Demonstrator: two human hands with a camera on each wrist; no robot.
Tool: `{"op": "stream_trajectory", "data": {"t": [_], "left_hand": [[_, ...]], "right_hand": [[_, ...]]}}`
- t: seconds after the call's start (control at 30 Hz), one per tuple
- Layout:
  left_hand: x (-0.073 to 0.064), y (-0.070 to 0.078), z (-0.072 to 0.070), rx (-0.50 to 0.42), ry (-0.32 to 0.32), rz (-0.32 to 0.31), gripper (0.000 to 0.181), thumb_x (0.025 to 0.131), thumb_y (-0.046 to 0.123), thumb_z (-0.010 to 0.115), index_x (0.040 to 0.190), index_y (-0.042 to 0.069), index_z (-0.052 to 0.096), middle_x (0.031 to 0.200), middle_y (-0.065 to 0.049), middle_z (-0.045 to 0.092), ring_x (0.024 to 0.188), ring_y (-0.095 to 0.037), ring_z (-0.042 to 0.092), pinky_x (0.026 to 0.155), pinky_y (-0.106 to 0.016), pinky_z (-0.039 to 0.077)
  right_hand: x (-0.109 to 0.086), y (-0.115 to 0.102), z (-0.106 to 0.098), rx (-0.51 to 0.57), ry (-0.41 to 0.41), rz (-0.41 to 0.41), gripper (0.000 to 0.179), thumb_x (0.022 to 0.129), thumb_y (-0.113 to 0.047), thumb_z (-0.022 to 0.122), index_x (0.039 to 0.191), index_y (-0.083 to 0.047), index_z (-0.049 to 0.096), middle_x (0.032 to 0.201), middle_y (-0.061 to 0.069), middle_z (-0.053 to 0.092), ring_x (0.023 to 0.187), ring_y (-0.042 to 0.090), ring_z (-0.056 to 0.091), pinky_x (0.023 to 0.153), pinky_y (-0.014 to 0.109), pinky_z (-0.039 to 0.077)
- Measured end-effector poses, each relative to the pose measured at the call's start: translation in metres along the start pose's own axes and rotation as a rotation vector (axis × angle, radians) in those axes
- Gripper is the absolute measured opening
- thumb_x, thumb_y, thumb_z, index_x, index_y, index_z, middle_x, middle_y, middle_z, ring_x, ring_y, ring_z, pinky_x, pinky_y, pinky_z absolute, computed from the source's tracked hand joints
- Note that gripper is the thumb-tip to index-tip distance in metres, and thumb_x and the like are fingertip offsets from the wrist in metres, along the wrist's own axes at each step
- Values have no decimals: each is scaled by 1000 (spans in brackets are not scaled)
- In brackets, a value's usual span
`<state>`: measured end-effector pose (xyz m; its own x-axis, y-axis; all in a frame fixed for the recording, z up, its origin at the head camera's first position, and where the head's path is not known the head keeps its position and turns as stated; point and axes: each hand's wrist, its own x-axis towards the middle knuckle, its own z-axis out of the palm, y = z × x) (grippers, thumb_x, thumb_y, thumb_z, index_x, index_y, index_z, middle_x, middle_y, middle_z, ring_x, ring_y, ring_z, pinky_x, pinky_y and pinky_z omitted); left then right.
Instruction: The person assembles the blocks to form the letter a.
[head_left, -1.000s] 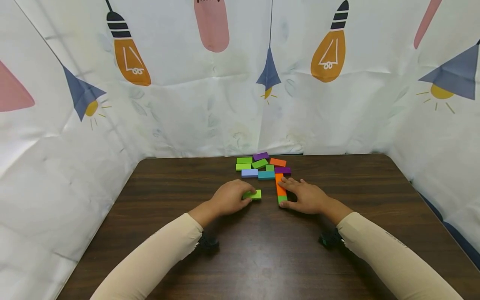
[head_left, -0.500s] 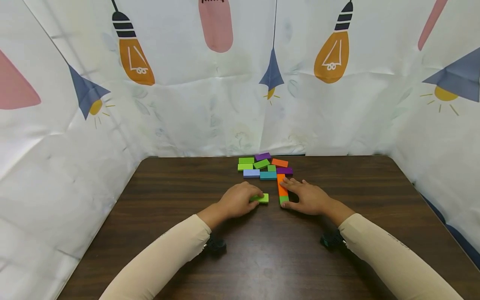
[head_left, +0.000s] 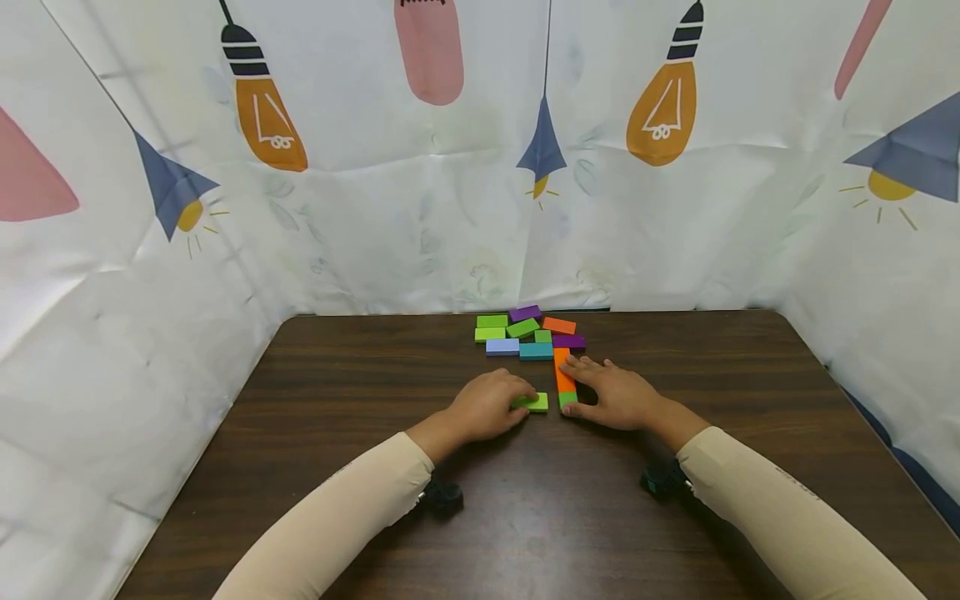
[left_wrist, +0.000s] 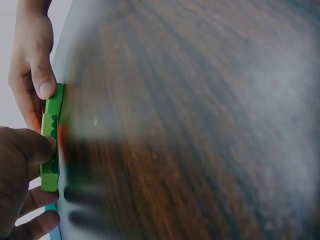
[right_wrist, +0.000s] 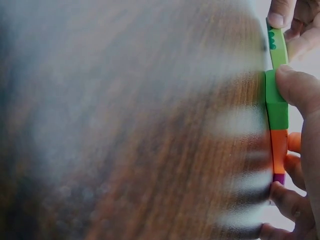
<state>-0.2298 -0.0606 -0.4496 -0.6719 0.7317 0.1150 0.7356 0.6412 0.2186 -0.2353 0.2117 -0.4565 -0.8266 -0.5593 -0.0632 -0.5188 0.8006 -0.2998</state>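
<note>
My left hand (head_left: 487, 407) pinches a lime green block (head_left: 538, 403), with the thumb along its near side. Dark green scalloped marks run along that block's side in the left wrist view. A small gap lies between its right end and a darker green block (head_left: 567, 400). That green block meets an orange block (head_left: 565, 375) end to end, forming an upright strip. My right hand (head_left: 618, 396) lies to the right of this strip, fingers spread. Its thumb touches the green block, and its fingertips rest on the orange one.
Behind the hands, several coloured blocks lie grouped, among them a teal block (head_left: 536, 352), a periwinkle block (head_left: 502, 347), a purple block (head_left: 572, 342) and an orange-red block (head_left: 559, 326). The dark wooden table (head_left: 517, 517) backs onto a printed white curtain (head_left: 360, 233).
My left hand has slid the lime block right and slightly nearer, closing most of the distance to the green block. The right hand keeps its place on the strip.
</note>
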Motion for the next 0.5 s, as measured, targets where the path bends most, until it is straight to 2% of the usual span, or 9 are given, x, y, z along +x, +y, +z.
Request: {"op": "stream_trajectory", "data": {"t": [0.5], "left_hand": [[7,6,4,22,18,28,23,97,24,73,118,18,77,117,6,73,101,-16,64,88,-32,52]], "right_hand": [[0,1,1,4,0,-3,85,96,-67,56,161,-16,36,163,5,34,149,30,32,119,57,23]]}}
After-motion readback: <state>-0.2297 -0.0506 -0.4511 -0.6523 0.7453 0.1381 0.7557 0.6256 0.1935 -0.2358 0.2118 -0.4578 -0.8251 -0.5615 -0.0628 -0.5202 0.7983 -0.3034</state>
